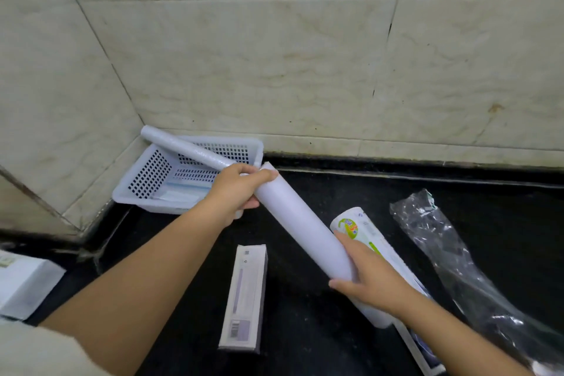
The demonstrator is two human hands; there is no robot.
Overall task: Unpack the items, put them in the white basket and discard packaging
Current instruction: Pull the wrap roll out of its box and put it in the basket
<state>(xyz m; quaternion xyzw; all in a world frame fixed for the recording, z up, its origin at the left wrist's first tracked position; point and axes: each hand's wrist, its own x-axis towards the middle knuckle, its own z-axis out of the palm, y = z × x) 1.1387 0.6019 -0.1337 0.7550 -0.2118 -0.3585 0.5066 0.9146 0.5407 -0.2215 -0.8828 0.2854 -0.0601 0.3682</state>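
A thick plain white roll (305, 223) slants above the black counter. My left hand (235, 189) grips its upper end and my right hand (369, 281) grips its lower end. The white basket (128, 189) stands tilted in the back left corner against the wall. A thinner white roll (183, 145) lies across the basket's rim, and its near end is hidden behind my left hand. A flat pale packet (180, 194) lies inside the basket. Under my right hand is a roll with a green printed label (355, 227).
A crumpled clear plastic wrapper (442, 241) lies on the counter at the right. A narrow grey box (244, 296) lies in front, between my arms. A white box (24, 284) sits at the left edge. Tiled walls close off the back and left.
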